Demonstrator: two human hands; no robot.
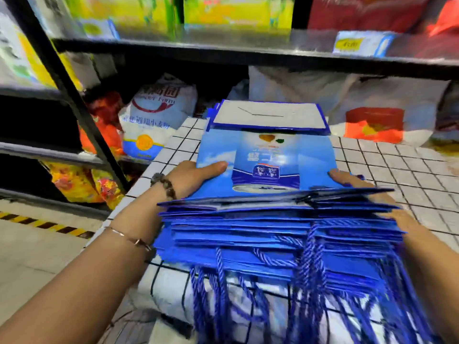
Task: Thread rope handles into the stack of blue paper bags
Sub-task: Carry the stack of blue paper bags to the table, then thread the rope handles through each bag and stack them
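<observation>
Stack (pixel 273 219): blue paper bags lying flat in a pile on the counter (pixel 397 165), with the near ends reaching past the counter's front edge.
Top bag (pixel 263 165): printed sky-blue face up. Its folded grey-white bottom flap sits at the stack's far end.
Handles (pixel 310 256): blue twisted ropes hang in a bunch from the stack's near end, down past the counter edge. They are too blurred to count.
Left hand (pixel 196 177): at the stack's left edge, with the thumb laid across the top bag. The fingers are hidden underneath, so the hand grips the stack from that side.
Right hand (pixel 404 220): at the stack's right edge, thumb on the top bag and palm along the side. The fingers are out of sight below, clamping the stack.
Counter: white square tiles with dark grout, running under the stack and off to its right.
Bracelets (pixel 164 184): a beaded one on the left wrist just left of the stack, and a thin bangle further up the forearm.
Shelf (pixel 248 50): black metal, above and behind the stack, carrying yellow-green boxes and red packs.
Sacks (pixel 154 115): a white printed sack beyond the stack's far left corner, and more white sacks behind the stack to the right.
Floor (pixel 42 244): pale, left of the stack, with a yellow-black stripe.
</observation>
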